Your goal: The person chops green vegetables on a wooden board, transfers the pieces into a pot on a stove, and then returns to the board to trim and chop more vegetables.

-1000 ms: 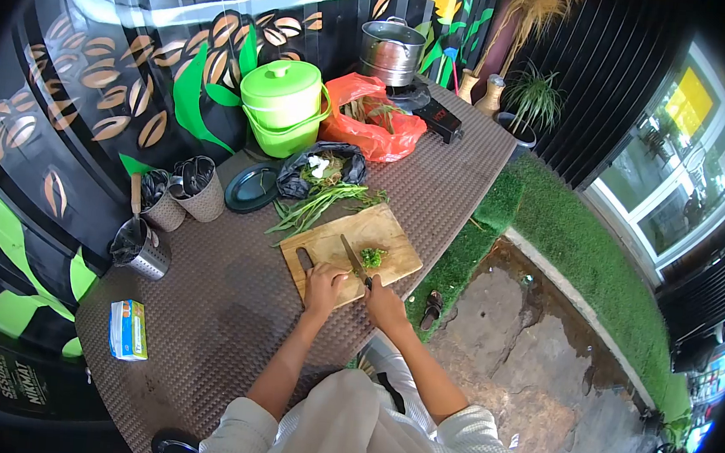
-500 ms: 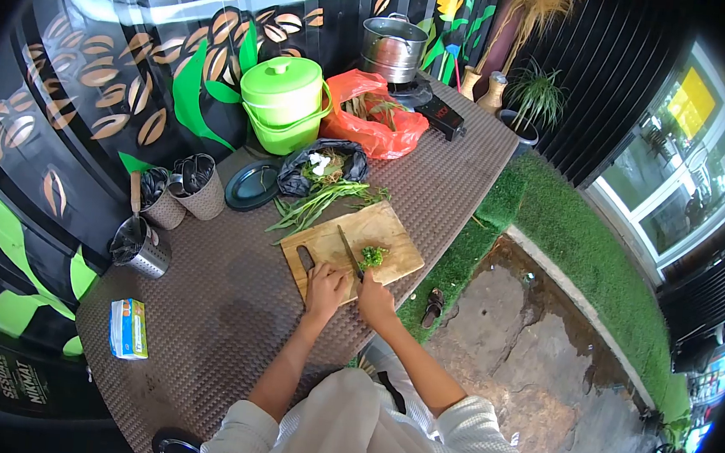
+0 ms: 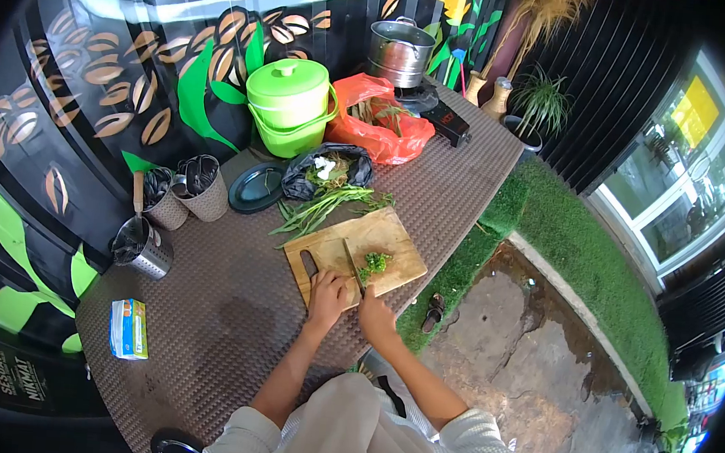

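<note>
My right hand (image 3: 376, 316) grips the handle of a knife (image 3: 353, 260), its blade pointing away across the wooden cutting board (image 3: 388, 228). Chopped green leaves (image 3: 375, 264) lie in a small pile right of the blade. My left hand (image 3: 327, 299) rests on the board's near side, left of the knife, with fingers bent; whatever is under them is hidden. Just beyond the board lie long green stalks (image 3: 323, 210), beside a black plastic bag (image 3: 302, 179) with plant scraps in it.
A dark plate (image 3: 256, 187), lime-green bucket (image 3: 291, 106) and red plastic bag (image 3: 399, 144) stand farther back. A steel pot (image 3: 400, 55) sits on a stove at the table's far end. Left are utensil holders (image 3: 203, 190) and a tissue pack (image 3: 128, 328). The table edge (image 3: 467, 226) runs along the right.
The knife blade has shifted slightly relative to the chopped leaves, and more of the pile shows beside it. Both hands stay at the board; the whole view has shifted slightly.
</note>
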### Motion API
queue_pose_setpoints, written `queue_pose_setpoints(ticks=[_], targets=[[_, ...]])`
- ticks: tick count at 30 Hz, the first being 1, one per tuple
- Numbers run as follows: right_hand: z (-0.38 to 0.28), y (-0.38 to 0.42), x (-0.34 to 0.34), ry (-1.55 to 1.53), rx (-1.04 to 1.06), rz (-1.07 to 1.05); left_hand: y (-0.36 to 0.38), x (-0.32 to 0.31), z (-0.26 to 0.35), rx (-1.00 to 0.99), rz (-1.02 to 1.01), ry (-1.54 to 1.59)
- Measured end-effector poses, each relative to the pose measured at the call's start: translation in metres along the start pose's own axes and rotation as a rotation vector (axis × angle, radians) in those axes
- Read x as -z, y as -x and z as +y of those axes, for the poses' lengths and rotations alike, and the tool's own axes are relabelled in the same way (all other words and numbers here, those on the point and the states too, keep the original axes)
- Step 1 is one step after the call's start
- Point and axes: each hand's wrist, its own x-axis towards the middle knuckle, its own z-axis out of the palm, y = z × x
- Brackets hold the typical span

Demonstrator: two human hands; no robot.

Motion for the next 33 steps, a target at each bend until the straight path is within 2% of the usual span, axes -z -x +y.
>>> queue_pose_setpoints(ticks=[3,6,14,17,19,23,25,29,31,32,33], targets=[[-0.001,0.002,-0.010,0.045,-0.009,-0.027,0.000,-0.001,-0.001,0.003,-0.004,-0.010],[0.000,-0.014,-0.005,0.057,0.099,0.042,0.003,-0.002,-0.002,0.009,-0.019,0.000],[-0.011,0.005,-0.004,0.061,0.004,-0.041,0.000,0.000,0.001,-0.013,0.017,0.025],[-0.004,-0.011,-0.007,0.061,0.042,-0.050,0.002,0.002,0.008,0.053,0.011,0.036],[-0.004,-0.012,-0.001,0.049,0.070,-0.057,0.002,0.003,0.011,0.221,-0.019,0.045],[-0.006,0.010,-0.004,0.024,0.049,-0.030,0.002,0.001,0.005,0.223,-0.065,0.064],[-0.008,0.013,-0.005,0.040,0.027,-0.060,0.003,0.005,0.009,0.099,-0.071,-0.003],[-0.009,-0.007,0.009,0.041,0.050,-0.054,0.004,-0.001,0.006,0.118,-0.036,0.024],[-0.007,-0.011,0.012,0.040,0.060,-0.081,0.002,-0.002,0.002,0.316,-0.032,0.290],[-0.006,-0.007,0.011,0.038,0.067,-0.052,0.002,-0.001,0.000,0.317,-0.031,0.289],[-0.005,-0.002,0.010,0.038,0.075,-0.021,0.001,0.002,0.000,0.205,0.023,0.168]])
